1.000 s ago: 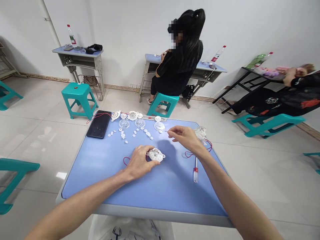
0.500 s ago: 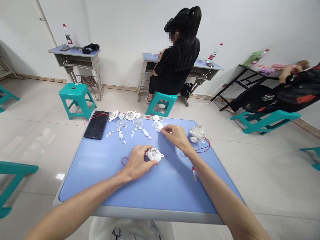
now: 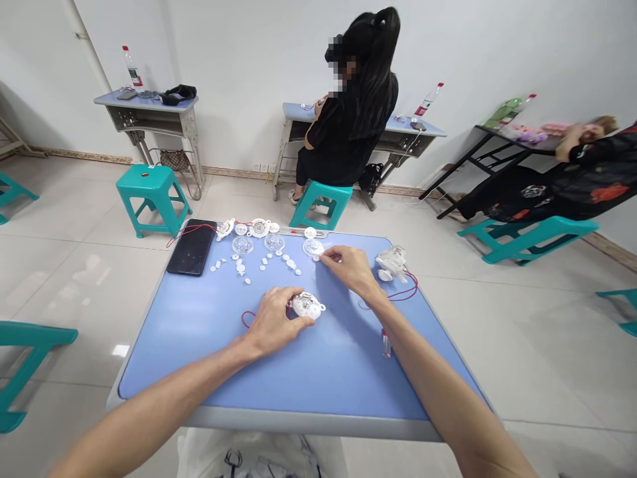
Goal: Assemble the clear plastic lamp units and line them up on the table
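While the left hand (image 3: 279,318) grips a white plastic oval case with a ring-shaped tab (image 3: 306,306) by its edge, near the middle of the blue-topped table (image 3: 199,372), the right hand (image 3: 351,269) reaches to the far side, thumb and forefinger drawn together beside a clear round plastic cover (image 3: 313,247); whether they pinch anything is too small to tell. The work looks partway along: the held case appears open, its inner parts exposed, with no cover seen over it. Two more clear round covers (image 3: 243,245) lie farther left, small white plastic pieces (image 3: 289,263) are scattered nearer, and two white plastic tabbed housings (image 3: 259,228) rest at the far edge, so these seem unjoined. A clear-and-white plastic cluster (image 3: 392,262) sits at right, its completeness unclear.
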`<state>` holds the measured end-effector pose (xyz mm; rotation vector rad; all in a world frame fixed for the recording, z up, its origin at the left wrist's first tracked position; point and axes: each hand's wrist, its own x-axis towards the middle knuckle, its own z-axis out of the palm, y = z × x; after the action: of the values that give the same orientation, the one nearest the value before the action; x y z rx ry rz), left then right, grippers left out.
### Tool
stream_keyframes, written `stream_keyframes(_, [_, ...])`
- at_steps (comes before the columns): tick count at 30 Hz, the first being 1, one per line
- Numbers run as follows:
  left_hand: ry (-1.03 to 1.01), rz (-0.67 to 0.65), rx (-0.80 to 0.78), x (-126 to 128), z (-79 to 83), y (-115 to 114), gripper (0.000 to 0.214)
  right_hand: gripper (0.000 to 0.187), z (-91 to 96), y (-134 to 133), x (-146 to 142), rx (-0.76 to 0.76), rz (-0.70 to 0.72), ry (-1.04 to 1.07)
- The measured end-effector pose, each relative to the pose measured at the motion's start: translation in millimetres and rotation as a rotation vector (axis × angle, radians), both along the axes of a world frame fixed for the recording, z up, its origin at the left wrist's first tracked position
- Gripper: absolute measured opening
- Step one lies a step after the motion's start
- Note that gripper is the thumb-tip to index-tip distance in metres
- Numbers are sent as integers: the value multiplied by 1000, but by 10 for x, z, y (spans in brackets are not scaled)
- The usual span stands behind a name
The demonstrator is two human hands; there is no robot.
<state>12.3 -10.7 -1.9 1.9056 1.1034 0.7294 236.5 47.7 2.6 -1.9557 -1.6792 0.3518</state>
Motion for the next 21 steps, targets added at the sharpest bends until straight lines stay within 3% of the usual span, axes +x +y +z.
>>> stream_keyframes(21, [5,-12,7,-1,5,1,48,15,-14,-9,32,7,8,48])
